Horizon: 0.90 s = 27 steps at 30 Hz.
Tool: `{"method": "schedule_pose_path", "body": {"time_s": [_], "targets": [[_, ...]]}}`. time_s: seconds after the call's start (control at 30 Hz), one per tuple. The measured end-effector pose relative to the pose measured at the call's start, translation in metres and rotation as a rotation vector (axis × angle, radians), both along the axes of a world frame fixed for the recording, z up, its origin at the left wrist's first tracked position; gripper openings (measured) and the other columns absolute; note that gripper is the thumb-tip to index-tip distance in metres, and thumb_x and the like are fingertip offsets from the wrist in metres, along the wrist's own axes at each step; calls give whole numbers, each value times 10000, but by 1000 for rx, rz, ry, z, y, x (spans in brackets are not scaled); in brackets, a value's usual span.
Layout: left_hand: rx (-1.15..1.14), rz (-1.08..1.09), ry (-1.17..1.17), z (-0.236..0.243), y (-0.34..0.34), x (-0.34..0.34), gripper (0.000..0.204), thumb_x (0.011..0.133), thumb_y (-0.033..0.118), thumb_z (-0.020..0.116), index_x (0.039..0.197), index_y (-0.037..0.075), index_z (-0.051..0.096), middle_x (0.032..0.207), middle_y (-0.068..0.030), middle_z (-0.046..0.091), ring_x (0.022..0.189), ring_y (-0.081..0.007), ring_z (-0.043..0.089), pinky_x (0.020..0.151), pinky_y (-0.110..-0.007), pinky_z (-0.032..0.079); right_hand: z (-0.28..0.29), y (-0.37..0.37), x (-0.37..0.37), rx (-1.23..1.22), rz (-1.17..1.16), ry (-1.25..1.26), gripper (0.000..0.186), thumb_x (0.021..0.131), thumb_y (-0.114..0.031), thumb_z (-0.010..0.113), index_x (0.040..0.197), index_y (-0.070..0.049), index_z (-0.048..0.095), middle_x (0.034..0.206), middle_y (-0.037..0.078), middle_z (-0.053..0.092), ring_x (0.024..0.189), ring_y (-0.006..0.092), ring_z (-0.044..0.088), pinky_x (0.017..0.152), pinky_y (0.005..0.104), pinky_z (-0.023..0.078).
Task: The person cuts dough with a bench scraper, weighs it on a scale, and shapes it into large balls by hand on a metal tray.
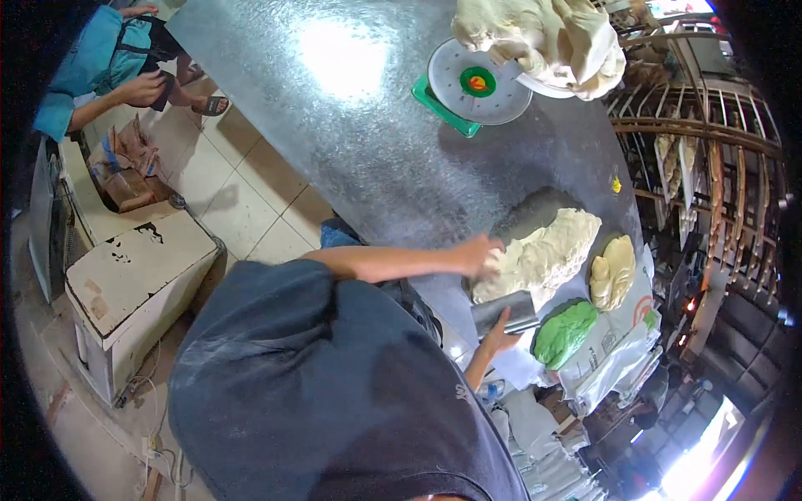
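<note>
My left hand, smeared by motion, is at the left end of a long, lumpy piece of pale dough on the metal tabletop. My right hand grips a steel dough scraper at the dough's lower edge. Right of the dough lie a yellowish dough piece and a green dough piece, with white plastic bags around and under the green one.
A green-based dial scale and a big dough mound occupy the table's far part. Another person in teal stands at upper left, above a chipped cream metal box. Slatted racks line the right, and stacked sacks lie lower right.
</note>
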State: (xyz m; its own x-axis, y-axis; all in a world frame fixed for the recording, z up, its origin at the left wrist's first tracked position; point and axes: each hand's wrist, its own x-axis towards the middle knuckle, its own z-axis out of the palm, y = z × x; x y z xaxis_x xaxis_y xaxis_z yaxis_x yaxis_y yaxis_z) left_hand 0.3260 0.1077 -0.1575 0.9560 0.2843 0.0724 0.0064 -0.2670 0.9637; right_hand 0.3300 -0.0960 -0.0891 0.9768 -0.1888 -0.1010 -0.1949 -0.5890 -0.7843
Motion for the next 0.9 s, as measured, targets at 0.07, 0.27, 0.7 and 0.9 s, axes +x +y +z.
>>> {"method": "schedule_pose_path", "body": {"time_s": [0.07,0.27,0.7,0.9], "targets": [[133,-101,19,-14,-36,9,369,735,322,732,929,23,633,876,-191,593,867,-319,585,765,-412,466,20,-11,7,-17,104,-68,748,771,-225,767,1325,100,384,1252,233,531,1126,292,531,960,377,418],[-160,-79,134,-16,-12,-27,320,730,242,763,928,9,669,824,-144,671,728,-245,643,675,-344,502,64,26,21,-439,485,111,755,833,-330,645,1333,139,329,1141,310,571,1066,373,573,923,407,433],[-110,257,202,73,62,-53,191,744,133,728,881,27,646,738,-100,648,625,-185,616,594,-308,497,-9,122,43,-212,561,66,574,759,-283,680,1188,10,436,981,242,605,901,418,600,758,470,476],[388,410,-461,259,212,13,167,737,138,759,892,131,695,949,-43,518,676,-126,576,519,-226,494,23,94,95,-745,310,-243,666,709,-457,747,1124,7,510,1110,213,468,970,339,525,855,473,428]]}}
